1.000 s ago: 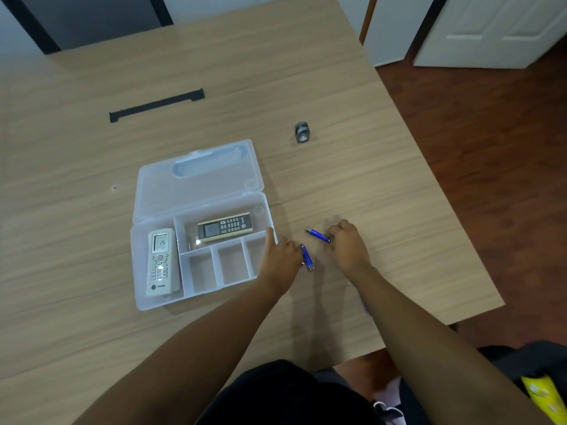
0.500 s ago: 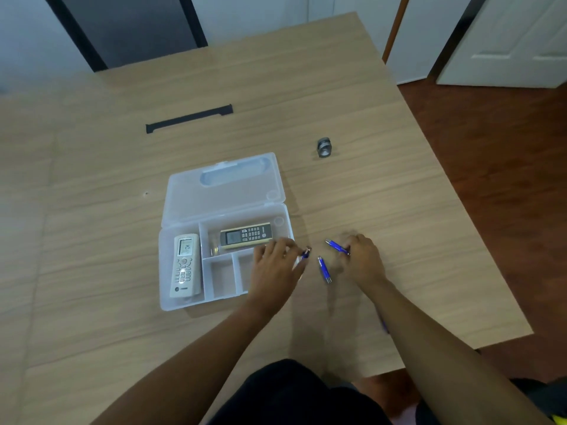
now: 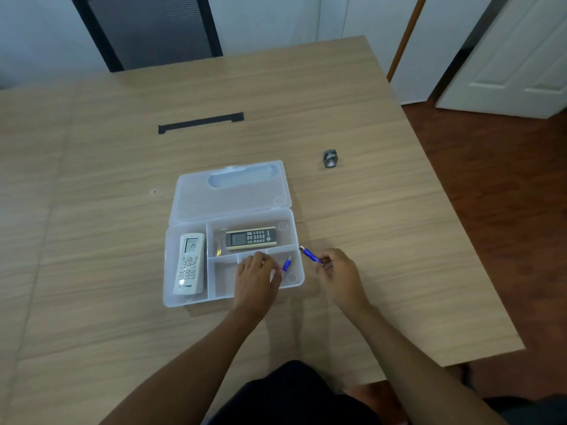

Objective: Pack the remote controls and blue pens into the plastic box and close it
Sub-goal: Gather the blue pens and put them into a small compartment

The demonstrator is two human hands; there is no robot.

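Note:
The clear plastic box (image 3: 171, 271) lies open on the table, its lid (image 3: 233, 194) flat behind it. A white remote (image 3: 189, 264) rests in the long left compartment. A dark remote with a gold rim (image 3: 251, 238) lies in the upper compartment. My left hand (image 3: 257, 276) hovers over the small right compartments, holding one blue pen (image 3: 287, 264) by its end, tip up. My right hand (image 3: 339, 273) is just right of the box and pinches a second blue pen (image 3: 310, 254) that points toward the box's right wall.
A small grey metal ring-shaped part (image 3: 330, 158) sits on the wooden table (image 3: 92, 240) beyond the box to the right. A black strip (image 3: 201, 123) lies farther back. The table's right edge drops to a red-brown floor; a dark chair stands behind.
My left hand has carried its blue pen from the table over the box's right compartment. My right hand has lifted the other pen and brought it closer to the box.

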